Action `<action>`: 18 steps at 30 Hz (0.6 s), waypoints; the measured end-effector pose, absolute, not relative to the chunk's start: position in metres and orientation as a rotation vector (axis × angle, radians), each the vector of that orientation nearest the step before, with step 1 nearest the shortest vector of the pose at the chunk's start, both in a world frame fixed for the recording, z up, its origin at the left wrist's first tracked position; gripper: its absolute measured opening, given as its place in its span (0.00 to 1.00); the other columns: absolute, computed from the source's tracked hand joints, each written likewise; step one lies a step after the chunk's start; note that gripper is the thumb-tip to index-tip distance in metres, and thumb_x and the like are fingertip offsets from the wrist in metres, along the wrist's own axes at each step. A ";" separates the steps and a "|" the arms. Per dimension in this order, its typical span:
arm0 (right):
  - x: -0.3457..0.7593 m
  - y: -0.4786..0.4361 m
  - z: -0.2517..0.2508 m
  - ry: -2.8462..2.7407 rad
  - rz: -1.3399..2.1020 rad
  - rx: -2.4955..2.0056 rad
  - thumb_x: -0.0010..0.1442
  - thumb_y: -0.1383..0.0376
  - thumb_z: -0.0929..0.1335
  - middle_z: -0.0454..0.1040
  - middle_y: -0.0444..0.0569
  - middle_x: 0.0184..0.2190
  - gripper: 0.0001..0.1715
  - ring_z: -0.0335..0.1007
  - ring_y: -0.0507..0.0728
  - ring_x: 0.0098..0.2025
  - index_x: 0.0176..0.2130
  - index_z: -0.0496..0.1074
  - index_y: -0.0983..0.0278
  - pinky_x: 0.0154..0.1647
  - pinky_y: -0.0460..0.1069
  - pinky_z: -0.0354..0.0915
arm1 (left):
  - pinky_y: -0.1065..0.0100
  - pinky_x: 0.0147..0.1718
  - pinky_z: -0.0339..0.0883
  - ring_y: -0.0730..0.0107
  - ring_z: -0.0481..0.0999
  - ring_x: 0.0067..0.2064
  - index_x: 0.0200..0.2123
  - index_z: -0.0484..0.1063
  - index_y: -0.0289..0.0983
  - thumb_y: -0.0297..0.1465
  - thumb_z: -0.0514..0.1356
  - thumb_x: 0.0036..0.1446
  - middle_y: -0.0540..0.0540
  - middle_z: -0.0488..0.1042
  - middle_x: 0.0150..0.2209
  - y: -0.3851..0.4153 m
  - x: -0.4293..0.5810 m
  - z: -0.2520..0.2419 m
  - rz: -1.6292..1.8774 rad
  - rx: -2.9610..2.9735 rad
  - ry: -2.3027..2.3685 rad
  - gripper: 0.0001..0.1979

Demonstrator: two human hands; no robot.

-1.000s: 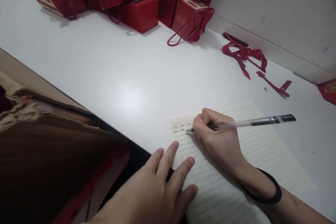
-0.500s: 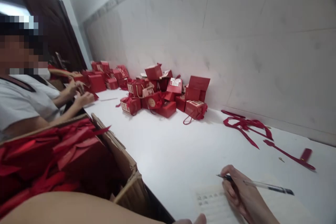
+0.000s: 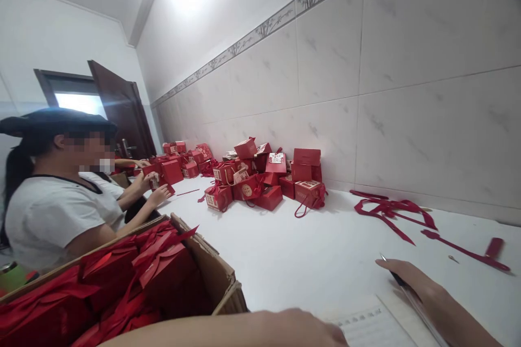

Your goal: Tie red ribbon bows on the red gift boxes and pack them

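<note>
One pen (image 3: 396, 279) pinched in right hand (image 3: 423, 290), tip up-left, shaft down-right over notebook (image 3: 368, 325); left hand (image 3: 301, 328) flat, holding nothing

Pale tiled wall (image 3: 407, 92) behind a white table (image 3: 317, 249), dark door (image 3: 122, 108), bright window (image 3: 79, 102).
</note>
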State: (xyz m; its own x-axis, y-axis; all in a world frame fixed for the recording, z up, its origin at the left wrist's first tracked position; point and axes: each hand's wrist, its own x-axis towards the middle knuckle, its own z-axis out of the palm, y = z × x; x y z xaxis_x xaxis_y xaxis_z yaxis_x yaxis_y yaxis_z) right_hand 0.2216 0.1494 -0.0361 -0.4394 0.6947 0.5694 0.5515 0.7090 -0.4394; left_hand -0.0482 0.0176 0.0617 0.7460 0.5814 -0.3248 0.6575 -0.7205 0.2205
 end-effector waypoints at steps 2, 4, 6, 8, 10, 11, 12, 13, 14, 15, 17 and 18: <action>0.220 0.148 -0.037 -2.215 0.168 -0.914 0.56 0.64 0.59 0.71 0.51 0.47 0.21 0.69 0.61 0.47 0.47 0.71 0.59 0.46 0.53 0.70 | 0.66 0.38 0.70 0.63 0.75 0.43 0.51 0.64 0.40 0.36 0.52 0.55 0.45 0.70 0.48 0.021 -0.055 0.073 -0.243 2.659 1.109 0.20; 0.218 0.148 -0.040 -2.249 0.098 -0.893 0.56 0.66 0.58 0.69 0.51 0.49 0.23 0.67 0.60 0.49 0.49 0.70 0.59 0.47 0.54 0.69 | 0.64 0.41 0.69 0.61 0.74 0.43 0.49 0.66 0.36 0.37 0.52 0.53 0.44 0.72 0.45 0.029 -0.065 0.082 -0.141 2.701 1.320 0.21; 0.217 0.149 -0.043 -2.254 0.059 -0.893 0.55 0.68 0.57 0.67 0.50 0.51 0.26 0.65 0.60 0.51 0.52 0.67 0.60 0.49 0.55 0.67 | 0.66 0.41 0.68 0.64 0.74 0.42 0.47 0.67 0.35 0.37 0.51 0.54 0.44 0.72 0.44 0.043 -0.079 0.089 -0.066 2.764 1.544 0.19; 0.215 0.151 -0.045 -2.222 0.048 -0.925 0.55 0.68 0.57 0.67 0.51 0.51 0.26 0.65 0.60 0.52 0.53 0.66 0.62 0.50 0.55 0.67 | 0.69 0.39 0.68 0.67 0.74 0.41 0.45 0.68 0.34 0.37 0.48 0.57 0.45 0.72 0.43 0.062 -0.096 0.092 0.010 2.834 1.793 0.18; 0.214 0.152 -0.046 -2.175 0.050 -0.984 0.58 0.66 0.55 0.68 0.52 0.50 0.25 0.66 0.59 0.51 0.52 0.65 0.64 0.50 0.54 0.67 | 0.71 0.38 0.67 0.69 0.74 0.41 0.43 0.68 0.32 0.34 0.46 0.59 0.45 0.72 0.42 0.081 -0.114 0.092 0.066 2.851 2.057 0.17; 0.212 0.152 -0.046 -2.153 0.052 -1.013 0.59 0.65 0.55 0.68 0.52 0.50 0.25 0.66 0.59 0.50 0.52 0.66 0.65 0.50 0.54 0.68 | 0.72 0.38 0.67 0.69 0.74 0.42 0.43 0.68 0.30 0.31 0.46 0.59 0.44 0.72 0.41 0.091 -0.124 0.092 0.095 2.825 2.196 0.16; 0.211 0.152 -0.046 -2.136 0.053 -1.037 0.59 0.64 0.54 0.69 0.53 0.49 0.24 0.67 0.59 0.50 0.51 0.66 0.66 0.50 0.54 0.68 | 0.71 0.39 0.67 0.68 0.74 0.43 0.43 0.67 0.29 0.28 0.48 0.57 0.43 0.72 0.42 0.099 -0.134 0.092 0.117 2.783 2.321 0.14; 0.210 0.152 -0.047 -2.126 0.055 -1.058 0.60 0.63 0.54 0.69 0.53 0.48 0.24 0.67 0.59 0.50 0.50 0.67 0.66 0.49 0.55 0.68 | 0.69 0.39 0.67 0.66 0.73 0.44 0.44 0.66 0.27 0.26 0.49 0.56 0.40 0.71 0.43 0.107 -0.143 0.092 0.146 2.731 2.430 0.14; 0.209 0.152 -0.048 -2.120 0.060 -1.075 0.60 0.62 0.54 0.70 0.53 0.48 0.24 0.67 0.59 0.49 0.50 0.67 0.66 0.49 0.55 0.69 | 0.67 0.39 0.67 0.63 0.72 0.46 0.45 0.65 0.26 0.24 0.50 0.54 0.37 0.70 0.45 0.114 -0.153 0.092 0.175 2.676 2.519 0.15; 0.208 0.153 -0.049 -2.115 0.062 -1.089 0.60 0.61 0.54 0.70 0.53 0.47 0.24 0.68 0.60 0.49 0.49 0.68 0.66 0.48 0.55 0.69 | 0.65 0.38 0.68 0.59 0.71 0.47 0.46 0.64 0.25 0.23 0.50 0.53 0.33 0.69 0.47 0.120 -0.163 0.091 0.197 2.621 2.585 0.16; 0.209 0.154 -0.052 -2.105 0.066 -1.107 0.60 0.61 0.55 0.71 0.53 0.46 0.23 0.69 0.60 0.47 0.47 0.69 0.65 0.45 0.54 0.71 | 0.61 0.36 0.69 0.53 0.70 0.49 0.50 0.61 0.24 0.22 0.51 0.53 0.27 0.65 0.50 0.134 -0.182 0.089 0.237 2.490 2.699 0.19; 0.209 0.155 -0.053 -2.102 0.068 -1.112 0.59 0.61 0.55 0.71 0.52 0.46 0.23 0.69 0.60 0.47 0.46 0.70 0.65 0.45 0.54 0.72 | 0.59 0.36 0.69 0.50 0.69 0.50 0.51 0.60 0.25 0.23 0.51 0.52 0.26 0.64 0.51 0.141 -0.191 0.087 0.254 2.412 2.753 0.21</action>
